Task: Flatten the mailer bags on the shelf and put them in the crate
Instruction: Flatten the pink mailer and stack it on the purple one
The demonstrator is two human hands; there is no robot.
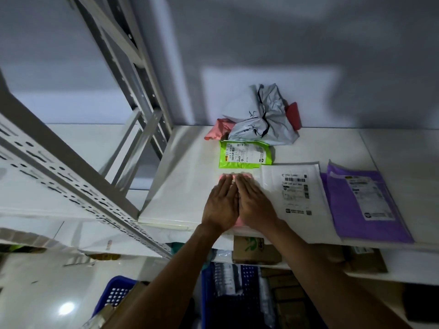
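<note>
The white shelf (180, 181) is seen from above, and a blue crate (207, 295) is seen below its front edge, at 6 o'clock. On the shelf a purple mailer (344, 210) lies flat at 3 o'clock, with a white mailer (294, 193) just beside it. A crumpled grey mailer (263, 117) is heaped at 12 o'clock against the wall, and a green mailer (244, 154) lies in front of it. The pink mailer (238, 223) is found near the shelf's front edge, almost wholly covered by the hands. The left hand (222, 205) and right hand (256, 205) are laid side by side on it, fingers straight, palms pressed down, nothing gripped. Its long axis is judged to run from 6 to 12 o'clock, though its mouth end cannot be told. The bag is expected to be light, thin, soft and somewhat slippery, so it should be smoothed from the middle outward. It is probably best lifted afterwards by pinching the near edge at 6 o'clock.
</note>
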